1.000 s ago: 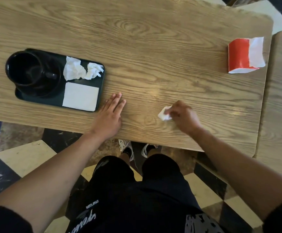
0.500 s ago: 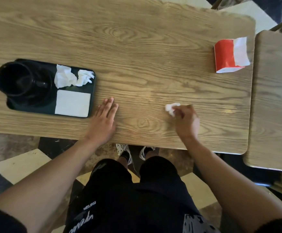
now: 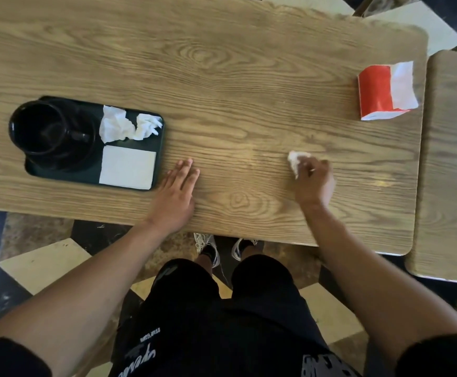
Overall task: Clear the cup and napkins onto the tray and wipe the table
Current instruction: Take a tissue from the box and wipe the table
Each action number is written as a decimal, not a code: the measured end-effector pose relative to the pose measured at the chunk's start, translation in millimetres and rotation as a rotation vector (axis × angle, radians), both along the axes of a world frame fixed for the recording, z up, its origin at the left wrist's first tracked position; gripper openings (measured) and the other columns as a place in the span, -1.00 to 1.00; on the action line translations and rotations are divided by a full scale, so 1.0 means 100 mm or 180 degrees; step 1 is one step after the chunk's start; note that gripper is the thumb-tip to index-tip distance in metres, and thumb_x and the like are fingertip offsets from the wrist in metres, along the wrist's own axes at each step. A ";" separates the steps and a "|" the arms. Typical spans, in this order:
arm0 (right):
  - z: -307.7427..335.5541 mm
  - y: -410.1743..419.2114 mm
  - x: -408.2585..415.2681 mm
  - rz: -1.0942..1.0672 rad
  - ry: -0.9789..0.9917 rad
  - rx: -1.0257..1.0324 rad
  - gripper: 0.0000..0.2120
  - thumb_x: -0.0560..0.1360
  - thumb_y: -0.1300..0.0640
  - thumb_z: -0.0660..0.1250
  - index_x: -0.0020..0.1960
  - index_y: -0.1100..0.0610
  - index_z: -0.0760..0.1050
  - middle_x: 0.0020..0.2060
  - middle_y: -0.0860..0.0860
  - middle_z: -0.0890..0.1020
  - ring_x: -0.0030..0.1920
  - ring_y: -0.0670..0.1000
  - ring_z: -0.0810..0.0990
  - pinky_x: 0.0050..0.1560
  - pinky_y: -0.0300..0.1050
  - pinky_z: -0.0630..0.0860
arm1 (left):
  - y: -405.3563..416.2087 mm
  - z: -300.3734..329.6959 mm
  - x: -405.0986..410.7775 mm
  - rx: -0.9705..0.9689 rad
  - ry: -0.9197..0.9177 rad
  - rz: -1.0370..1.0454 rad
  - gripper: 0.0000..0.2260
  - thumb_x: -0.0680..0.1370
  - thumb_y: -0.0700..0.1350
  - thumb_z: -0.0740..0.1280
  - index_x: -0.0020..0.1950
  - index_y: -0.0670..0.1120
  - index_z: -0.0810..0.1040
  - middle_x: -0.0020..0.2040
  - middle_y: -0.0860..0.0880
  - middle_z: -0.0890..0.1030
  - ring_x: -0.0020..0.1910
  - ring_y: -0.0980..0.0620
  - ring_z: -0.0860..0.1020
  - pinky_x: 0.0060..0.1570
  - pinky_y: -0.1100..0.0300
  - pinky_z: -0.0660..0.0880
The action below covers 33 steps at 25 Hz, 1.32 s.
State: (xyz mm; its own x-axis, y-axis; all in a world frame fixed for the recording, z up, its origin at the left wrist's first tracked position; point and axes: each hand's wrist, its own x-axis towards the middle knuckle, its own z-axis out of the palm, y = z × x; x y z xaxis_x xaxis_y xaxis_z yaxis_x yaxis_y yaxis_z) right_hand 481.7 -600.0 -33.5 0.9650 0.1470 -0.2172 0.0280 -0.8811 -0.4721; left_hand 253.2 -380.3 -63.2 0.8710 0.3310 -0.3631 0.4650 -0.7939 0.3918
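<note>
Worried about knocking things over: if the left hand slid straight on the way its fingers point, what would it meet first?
Probably nothing: the left hand points across bare table, passing right of the tray.

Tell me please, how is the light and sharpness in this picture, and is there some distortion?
Head view: soft glare on the table between the left hand and the right hand, which holds a wad of napkin; the cup is too dark to show detail; wide-angle bending curves the table edges; the right hand's fingers look slightly blurred.
</note>
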 end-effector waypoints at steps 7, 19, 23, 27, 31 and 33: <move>-0.06 0.30 -1.03 0.2674 0.0748 0.0422 -0.77 0.49 0.29 0.38 0.06 0.08 0.70 0.02 0.04 0.61 -0.08 0.05 0.61 -0.01 -0.08 0.56 | -0.04 0.04 0.02 -0.0028 0.0036 0.0079 -0.41 0.62 -0.20 0.17 0.65 -0.16 0.10 0.68 -0.15 -0.03 0.66 -0.09 -0.11 0.62 -0.06 -0.06; -0.16 0.93 -0.18 0.1962 0.0464 0.0484 -0.77 0.50 0.22 0.31 -0.02 -0.02 0.69 -0.03 0.04 0.59 -0.07 0.03 0.60 -0.06 -0.19 0.44 | -0.06 0.02 0.05 0.0047 0.0030 0.0169 -0.40 0.60 -0.16 0.22 0.64 -0.15 0.14 0.68 -0.14 0.02 0.66 -0.09 -0.07 0.61 -0.05 -0.03; -0.14 0.25 -0.15 0.3353 0.0921 0.0454 -0.79 0.54 0.27 0.35 0.03 0.04 0.70 0.01 0.01 0.61 -0.01 0.03 0.61 0.04 -0.19 0.47 | -0.04 0.01 0.02 0.0008 -0.0060 0.0177 -0.42 0.60 -0.22 0.24 0.62 -0.16 0.19 0.67 -0.14 0.06 0.66 -0.09 -0.05 0.61 -0.04 -0.03; -0.05 0.12 1.05 0.0932 -0.0097 -0.0102 -0.79 0.53 0.22 0.30 0.05 0.03 0.67 0.03 0.10 0.62 0.05 0.18 0.62 -0.07 -0.19 0.37 | -0.08 0.00 0.05 0.0021 -0.0050 0.0311 -0.42 0.58 -0.23 0.23 0.61 -0.16 0.22 0.67 -0.13 0.08 0.66 -0.08 -0.03 0.61 -0.05 -0.02; -0.20 0.37 -0.18 0.1795 0.0194 0.0222 -0.77 0.52 0.24 0.27 0.05 0.05 0.65 0.02 0.07 0.53 -0.06 0.18 0.60 -0.12 -0.07 0.54 | -0.11 0.07 0.09 -0.0012 0.0001 0.0363 -0.40 0.58 -0.24 0.25 0.62 -0.15 0.19 0.68 -0.13 0.04 0.66 -0.09 -0.05 0.62 -0.06 -0.03; -0.13 0.20 -1.02 0.3187 0.0833 0.0520 -0.77 0.54 0.15 0.24 0.05 0.05 0.66 0.00 0.02 0.53 -0.09 0.12 0.60 -0.12 0.01 0.63 | -0.11 0.09 0.08 -0.0038 0.0074 0.0339 -0.41 0.62 -0.20 0.20 0.64 -0.11 0.12 0.68 -0.10 -0.03 0.66 -0.05 -0.11 0.62 -0.03 -0.08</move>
